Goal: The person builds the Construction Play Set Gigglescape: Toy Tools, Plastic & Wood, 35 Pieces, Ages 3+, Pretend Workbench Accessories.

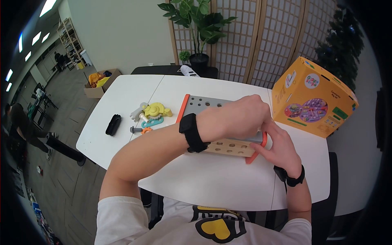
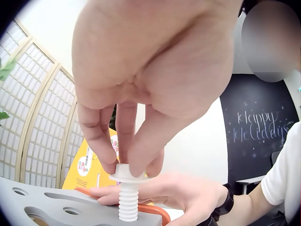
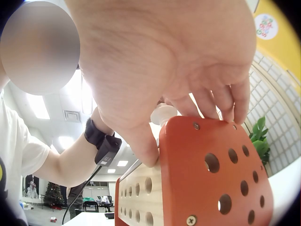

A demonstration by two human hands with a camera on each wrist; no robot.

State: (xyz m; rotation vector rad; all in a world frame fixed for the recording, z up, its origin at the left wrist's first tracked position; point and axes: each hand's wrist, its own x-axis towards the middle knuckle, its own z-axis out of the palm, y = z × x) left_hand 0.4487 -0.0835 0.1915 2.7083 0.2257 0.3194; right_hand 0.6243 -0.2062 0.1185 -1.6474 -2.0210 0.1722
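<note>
A toy workbench [image 1: 203,104] with a grey holed top, wooden sides and orange end panels lies across the table. My left hand [image 1: 241,116] reaches over its right part. In the left wrist view, its fingertips pinch the head of a white plastic screw [image 2: 128,205], which stands upright in the grey top. My right hand [image 1: 282,149] steadies the workbench's right end. Its thumb presses on the wooden front and its other fingers lie over the top edge of the orange end panel [image 3: 225,174].
Left of the workbench lie yellow toy pieces [image 1: 157,109], a teal strip [image 1: 152,122], a grey bolt [image 1: 138,130] with an orange piece and a black case [image 1: 113,125]. A large yellow box [image 1: 312,98] stands at the right. The white table's [image 1: 208,179] near edge meets the person's body.
</note>
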